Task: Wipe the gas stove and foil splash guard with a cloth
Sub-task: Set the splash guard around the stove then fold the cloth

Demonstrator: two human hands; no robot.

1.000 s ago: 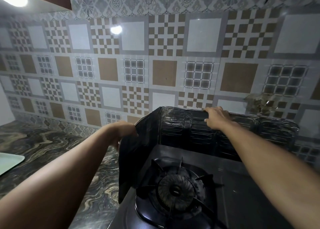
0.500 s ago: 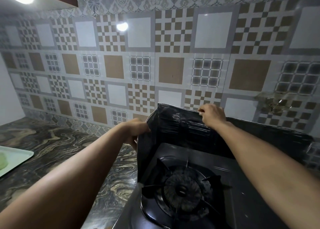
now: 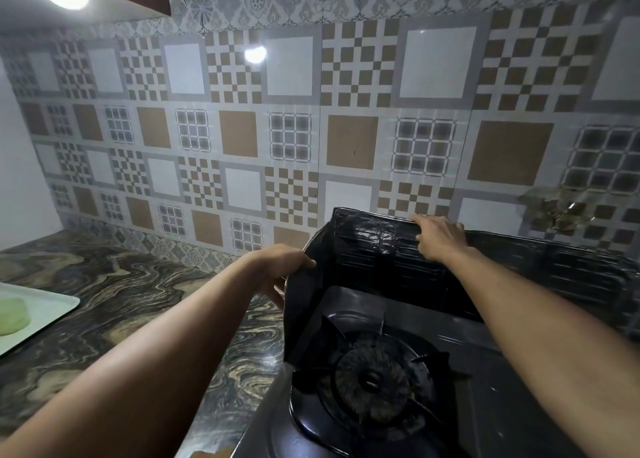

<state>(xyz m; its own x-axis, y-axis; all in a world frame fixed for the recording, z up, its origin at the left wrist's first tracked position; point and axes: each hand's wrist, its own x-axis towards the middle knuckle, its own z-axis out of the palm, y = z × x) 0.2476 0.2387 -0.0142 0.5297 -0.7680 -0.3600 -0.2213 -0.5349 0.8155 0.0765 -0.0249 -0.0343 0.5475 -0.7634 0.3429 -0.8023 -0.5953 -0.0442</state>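
Observation:
A dark foil splash guard (image 3: pixel 374 250) stands folded around the back and left of a black gas stove (image 3: pixel 485 381), whose round burner (image 3: pixel 372 383) sits under a pan support. My left hand (image 3: pixel 280 270) grips the top edge of the guard's left panel. My right hand (image 3: pixel 438 238) holds the upper rim of the back panel, fingers over the edge. No cloth shows in either hand.
A marbled brown countertop (image 3: pixel 131 295) runs to the left of the stove. A pale tray (image 3: pixel 45 314) with a green lump lies at the far left edge. A patterned tile wall (image 3: pixel 311 128) rises right behind the guard.
The view has shifted so the stove sits further right and lower. Both hands keep their hold on the guard, whose left panel now stands more upright.

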